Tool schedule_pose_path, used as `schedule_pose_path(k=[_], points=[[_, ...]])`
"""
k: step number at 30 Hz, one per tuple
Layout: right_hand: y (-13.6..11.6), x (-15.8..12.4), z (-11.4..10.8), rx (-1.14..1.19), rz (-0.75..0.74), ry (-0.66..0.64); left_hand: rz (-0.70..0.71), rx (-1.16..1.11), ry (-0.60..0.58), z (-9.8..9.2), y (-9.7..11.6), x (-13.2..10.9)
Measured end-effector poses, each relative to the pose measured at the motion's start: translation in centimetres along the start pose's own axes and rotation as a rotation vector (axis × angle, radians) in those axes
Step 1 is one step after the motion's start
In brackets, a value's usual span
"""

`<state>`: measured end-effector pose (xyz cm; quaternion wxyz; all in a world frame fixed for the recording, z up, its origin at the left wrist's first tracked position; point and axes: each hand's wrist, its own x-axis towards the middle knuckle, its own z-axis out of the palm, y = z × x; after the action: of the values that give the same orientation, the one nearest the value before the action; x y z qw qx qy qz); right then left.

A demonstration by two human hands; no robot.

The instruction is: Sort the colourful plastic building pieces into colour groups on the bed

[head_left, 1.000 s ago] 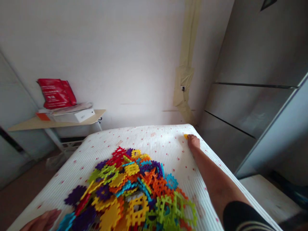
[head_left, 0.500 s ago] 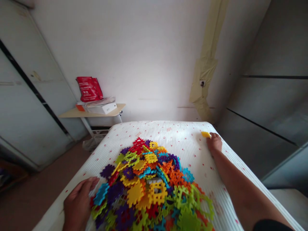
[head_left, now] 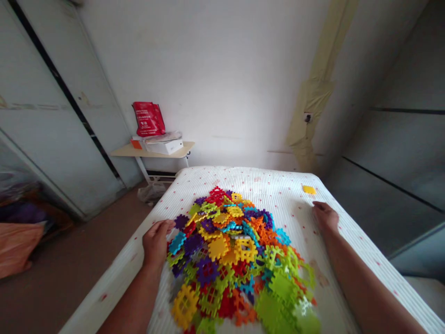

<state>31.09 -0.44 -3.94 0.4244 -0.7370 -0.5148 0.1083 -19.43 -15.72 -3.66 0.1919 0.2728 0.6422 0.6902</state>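
Bedroom corner, seen from above: a white quilted mattress cover [head_left: 274, 185] flecked with red bears a loose heap of interlocking plastic blocks [head_left: 236, 250], multicoloured and spreading toward the near edge. Left hand [head_left: 156, 243] lies open and empty against the heap's left flank, as if bracing it; right hand [head_left: 325, 217], also empty, rests palm-down on the cover — just near a lone yellow block [head_left: 309, 189].
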Motion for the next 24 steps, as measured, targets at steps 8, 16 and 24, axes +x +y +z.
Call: schedule_pose_path(k=[8,16,24], points=[[-14.1,-12.2,-2.6,0.359,-0.647,-0.633,0.014,-0.046,0.003,-0.8,-0.2,-0.2],[-20.5,-22.9,-0.5,-0.246,-1.319,-0.641,0.044,-0.017,-0.018,-1.1,-0.4,-0.2],[-18.9,-23.4,1.7,-0.328,-1.253,-0.573,0.033,0.011,-0.037,-1.0,0.0,-0.5]])
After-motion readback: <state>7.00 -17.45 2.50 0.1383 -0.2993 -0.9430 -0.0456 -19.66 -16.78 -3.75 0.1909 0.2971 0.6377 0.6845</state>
